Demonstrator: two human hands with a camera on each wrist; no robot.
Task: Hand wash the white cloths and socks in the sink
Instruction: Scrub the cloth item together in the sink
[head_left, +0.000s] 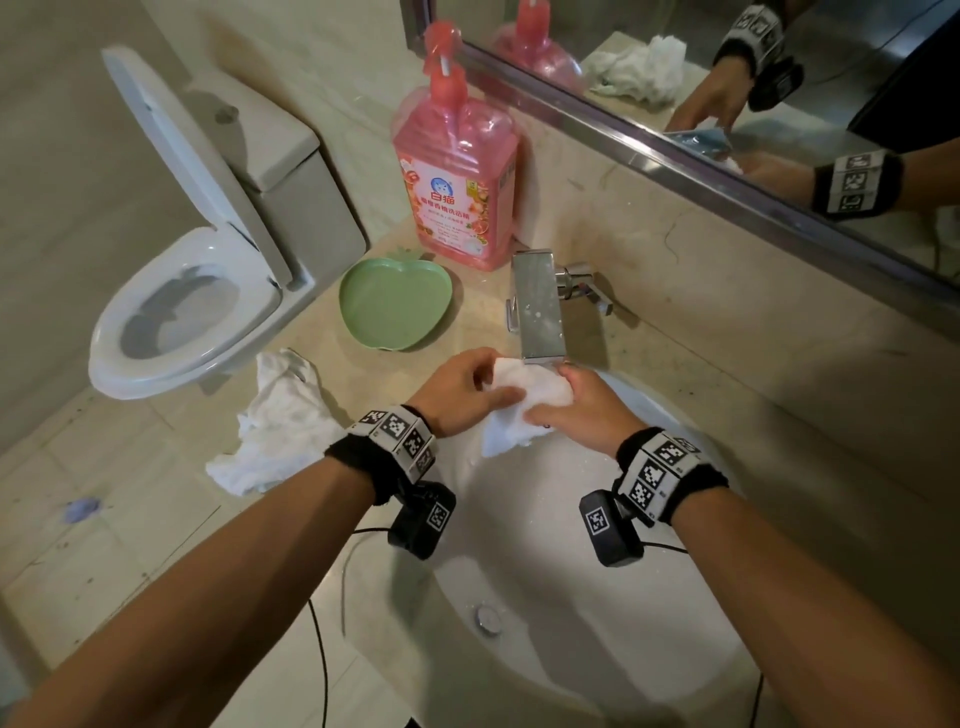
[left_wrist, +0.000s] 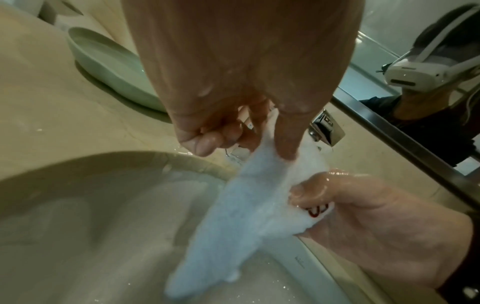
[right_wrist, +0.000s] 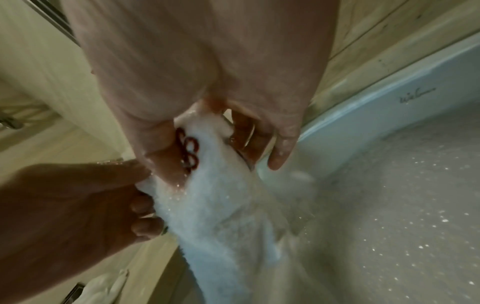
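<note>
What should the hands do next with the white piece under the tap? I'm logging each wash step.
Probably rub it between both hands: the left hand and right hand already grip the wet white cloth under the faucet, above the sink.

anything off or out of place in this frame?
Only one thing: a crumpled white cloth on the counter hangs over its front edge, left of the sink. Both the left hand and right hand grip the white sock under the faucet.
</note>
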